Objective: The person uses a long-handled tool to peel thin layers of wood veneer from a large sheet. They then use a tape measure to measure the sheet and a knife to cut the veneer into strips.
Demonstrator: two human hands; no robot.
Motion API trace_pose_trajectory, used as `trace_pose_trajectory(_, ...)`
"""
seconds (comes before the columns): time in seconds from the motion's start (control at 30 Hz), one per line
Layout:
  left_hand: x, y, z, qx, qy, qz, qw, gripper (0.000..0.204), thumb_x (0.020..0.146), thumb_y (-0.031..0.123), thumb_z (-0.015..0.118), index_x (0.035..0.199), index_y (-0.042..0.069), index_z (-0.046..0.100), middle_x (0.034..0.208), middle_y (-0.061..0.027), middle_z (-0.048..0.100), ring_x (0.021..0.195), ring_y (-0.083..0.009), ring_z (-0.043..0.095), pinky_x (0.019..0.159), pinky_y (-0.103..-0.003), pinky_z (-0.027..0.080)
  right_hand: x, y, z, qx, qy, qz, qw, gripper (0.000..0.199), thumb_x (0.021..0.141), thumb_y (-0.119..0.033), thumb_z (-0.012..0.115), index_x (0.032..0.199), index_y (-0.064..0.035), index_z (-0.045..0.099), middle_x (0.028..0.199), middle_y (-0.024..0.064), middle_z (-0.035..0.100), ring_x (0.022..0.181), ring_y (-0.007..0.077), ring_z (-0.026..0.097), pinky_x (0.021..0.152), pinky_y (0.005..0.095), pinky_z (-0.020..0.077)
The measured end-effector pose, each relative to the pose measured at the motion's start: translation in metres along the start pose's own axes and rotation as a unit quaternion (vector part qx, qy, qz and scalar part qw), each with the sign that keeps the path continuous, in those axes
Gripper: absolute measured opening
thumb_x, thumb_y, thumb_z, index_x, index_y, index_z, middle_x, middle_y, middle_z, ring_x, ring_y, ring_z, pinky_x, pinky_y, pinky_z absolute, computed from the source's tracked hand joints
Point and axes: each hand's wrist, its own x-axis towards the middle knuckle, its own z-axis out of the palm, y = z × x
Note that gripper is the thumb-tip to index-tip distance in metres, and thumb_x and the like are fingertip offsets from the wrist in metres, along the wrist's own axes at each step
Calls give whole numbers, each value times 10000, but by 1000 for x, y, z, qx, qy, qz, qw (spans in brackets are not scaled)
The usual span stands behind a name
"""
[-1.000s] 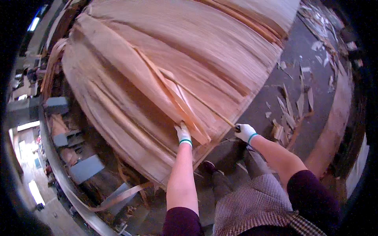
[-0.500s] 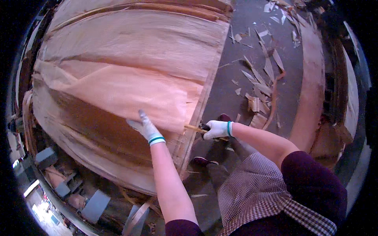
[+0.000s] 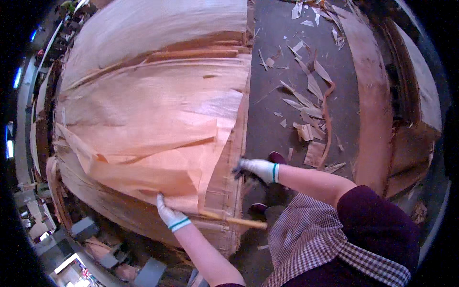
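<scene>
A broad stack of thin wood veneer sheets (image 3: pixel 158 91) lies before me. At its near side, a loose pale-orange veneer sheet (image 3: pixel 143 174) is curled and folded over. My left hand (image 3: pixel 169 213), in a white glove with a green-striped cuff, grips the near edge of this sheet; some of its fingers are hidden. A thin wooden stick (image 3: pixel 244 222) rests across the stack's right edge, its end sticking out over the floor. Above and right of the stick, apart from it, my right hand (image 3: pixel 258 171) hovers with its dark-palmed glove fingers apart, somewhat blurred.
Torn veneer scraps (image 3: pixel 306 103) and a long curved strip (image 3: pixel 326 124) litter the dark floor right of the stack. Farther right runs a long brown board (image 3: pixel 370 95) beside another stack (image 3: pixel 416 91). Grey blocks (image 3: pixel 150 272) stand at the lower left.
My right hand has let go of the stick and lifted away from it. My left hand has come nearer with the sheet's edge, and the loose sheet is now more folded. The view has shifted.
</scene>
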Motion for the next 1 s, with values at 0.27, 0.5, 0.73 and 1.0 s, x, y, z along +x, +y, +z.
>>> trace_pose_trajectory(0.27, -77, 73, -51, -24, -61, -66, 996, 525, 909, 341, 442, 1305, -4, 439, 1304, -159, 489, 1190, -308, 472, 1006, -455, 385, 86, -58, -109, 315, 199, -5, 928, 679, 779, -733, 478, 1041, -115, 582, 847, 37, 651, 526, 104, 491, 397, 239, 345)
trace_pose_trajectory(0.5, -88, 47, -125, -43, -11, -8, 999, 551, 858, 338, 521, 1245, -51, 475, 1286, -182, 495, 1165, -314, 487, 990, -433, 408, 70, -63, -66, 305, 34, -76, 949, 323, 874, -469, 533, 714, -189, 535, 636, -31, 533, 472, 85, 419, 410, 234, 284)
trace_pose_trajectory(0.73, -149, 23, -188, -2, 52, -13, 999, 431, 737, 177, 617, 1124, 3, 543, 1042, -118, 598, 906, -273, 606, 848, -390, 508, -35, -70, -1, 375, 25, -197, 905, 821, 737, -760, 496, 1251, -121, 516, 1182, 60, 597, 1039, 275, 570, 920, 435, 457)
trace_pose_trajectory(1.0, -221, 49, -268, 97, 88, 177, 975, 432, 674, 5, 608, 1101, 12, 541, 923, -44, 568, 818, -161, 561, 753, -299, 494, -100, -1, 55, -155, 144, -199, 957, 395, 798, -489, 658, 904, -109, 646, 760, -11, 616, 611, 117, 537, 515, 263, 381)
